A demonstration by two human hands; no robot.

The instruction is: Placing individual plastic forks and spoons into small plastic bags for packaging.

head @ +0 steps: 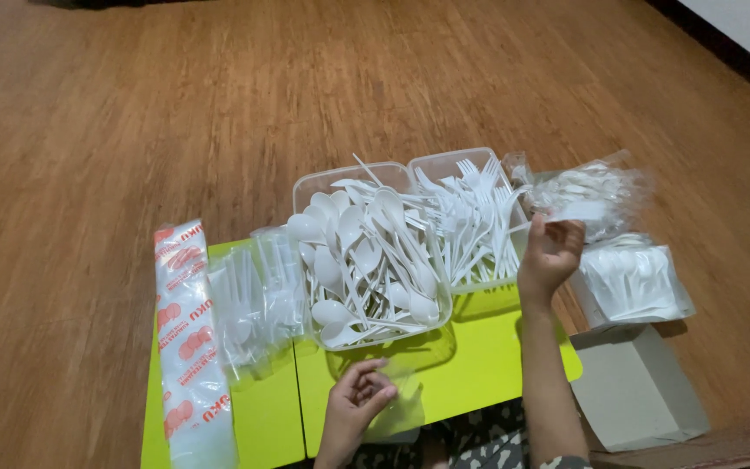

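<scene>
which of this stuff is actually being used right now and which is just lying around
In use:
left hand, holding a clear bag
right hand, reaching at the fork tub
spoon tub

Lying about:
printed sleeve
clear packets
bagged cutlery
spoon pack
grey box

— How was the light in that shot?

— Warm and fairly dim. The wooden floor point(375, 78) glowed orange-brown, brightest across the middle, and fell off into dark at the top corners.

— Any shadows?

— Soft ones. The spoon container point(371, 252) threw a shadow toward the viewer onto the lime-green table point(479, 356), and the cardboard box point(640, 386) was shaded on its near face. So the light came from above and ahead.

— Glare?

— Mild shine on the clear bags point(596, 191) and the printed sleeve point(188, 347); the white cutlery was nearly washed out, its edges hard to separate.

— Sharpness?

— Moderate. The left hand point(353, 404) looked a little soft, and the right hand point(550, 252) too. The floor planks bent slightly near the frame's edges.
</scene>
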